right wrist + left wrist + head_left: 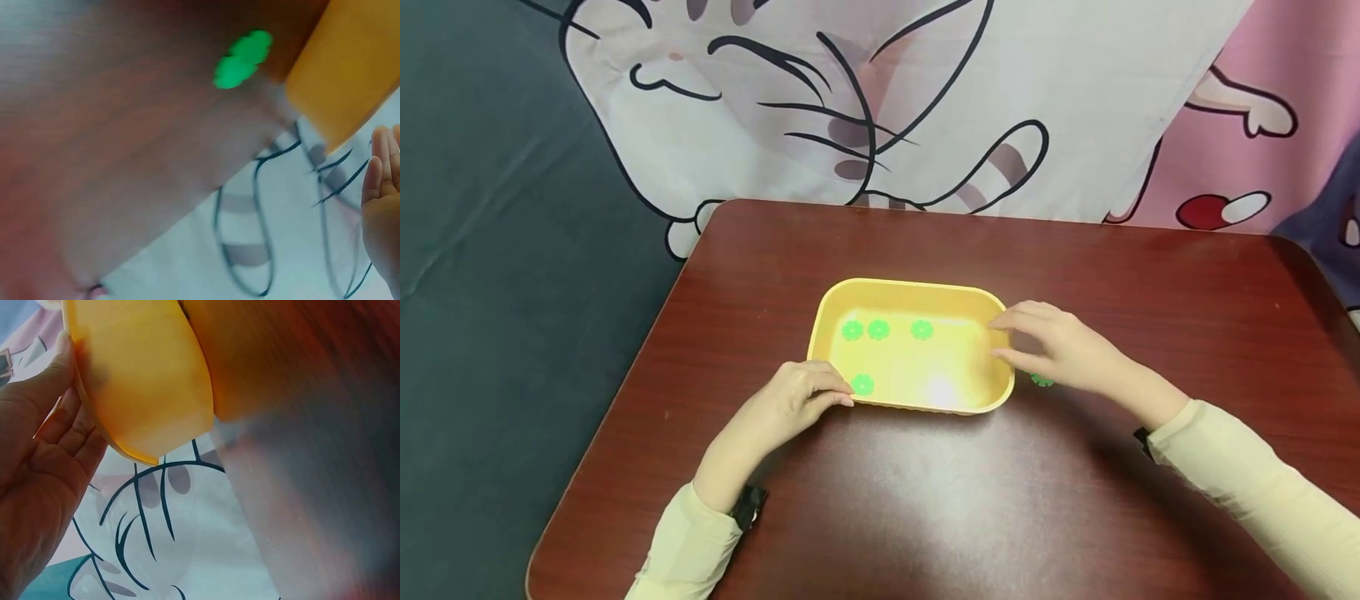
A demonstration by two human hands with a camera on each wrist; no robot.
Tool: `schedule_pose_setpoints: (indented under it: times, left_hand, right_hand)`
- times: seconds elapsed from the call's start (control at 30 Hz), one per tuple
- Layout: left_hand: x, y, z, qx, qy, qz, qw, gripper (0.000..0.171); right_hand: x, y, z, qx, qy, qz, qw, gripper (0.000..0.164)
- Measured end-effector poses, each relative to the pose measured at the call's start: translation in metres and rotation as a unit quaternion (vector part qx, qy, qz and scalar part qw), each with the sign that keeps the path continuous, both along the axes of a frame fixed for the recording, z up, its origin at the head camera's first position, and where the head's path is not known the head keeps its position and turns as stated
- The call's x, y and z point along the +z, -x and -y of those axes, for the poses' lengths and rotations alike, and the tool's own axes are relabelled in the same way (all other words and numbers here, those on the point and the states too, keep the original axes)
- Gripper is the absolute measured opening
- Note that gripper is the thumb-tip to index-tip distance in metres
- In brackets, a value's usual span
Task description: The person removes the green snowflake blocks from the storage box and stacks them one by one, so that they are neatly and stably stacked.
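A yellow plastic tub sits on the table, with several green flower-shaped discs lying on its bottom. My left hand pinches the tub's front left rim; in the left wrist view its thumb lies at the rim and the other fingers are around the edge. At the tub's right end, my right hand reaches over the rim with fingers and thumb apart and nothing seen between them. Another green disc lies on the table just right of the tub, partly hidden under the right hand.
The dark red-brown wooden table has a rounded far edge. Behind it hangs a cloth with a cartoon cat print, and a dark green surface is at the left.
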State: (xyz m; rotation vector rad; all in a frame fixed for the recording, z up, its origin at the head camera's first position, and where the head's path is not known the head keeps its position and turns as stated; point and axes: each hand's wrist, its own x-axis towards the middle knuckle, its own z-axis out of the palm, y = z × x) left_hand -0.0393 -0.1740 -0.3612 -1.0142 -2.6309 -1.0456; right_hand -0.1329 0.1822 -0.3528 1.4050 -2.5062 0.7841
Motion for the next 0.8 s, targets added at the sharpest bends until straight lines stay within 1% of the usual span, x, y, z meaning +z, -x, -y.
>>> schedule_pose_setpoints:
  times: [0.13,0.23,0.33,0.43,0.57,0.8]
  left_hand:
    - [0.003,0.001,0.0,0.001,0.018,0.012,0.9998,0.007]
    - [0.003,0.001,0.001,0.002,0.024,0.019,0.9995,0.006]
    - [0.004,0.0,0.002,0.005,0.025,0.018,0.9995,0.006]
    - [0.004,0.0,0.002,0.006,0.029,0.02,0.9994,0.006]
    - [0.003,-0.001,0.002,0.006,0.033,0.024,0.9992,0.006]
    - [0.0,-0.002,0.003,0.008,0.023,0.014,0.9996,0.007]
  right_hand:
    - [0.004,0.005,0.024,0.039,-0.035,-0.006,0.999,0.037]
    - [0.006,0.01,0.04,0.05,-0.07,0.007,0.996,0.038]
    - [0.003,0.017,0.056,0.04,-0.107,0.042,0.993,0.038]
    - [-0.003,0.025,0.07,0.019,-0.129,0.067,0.989,0.038]
    - [-0.014,0.031,0.086,0.005,-0.144,0.062,0.988,0.041]
    - [-0.024,0.034,0.103,-0.014,-0.189,0.032,0.981,0.044]
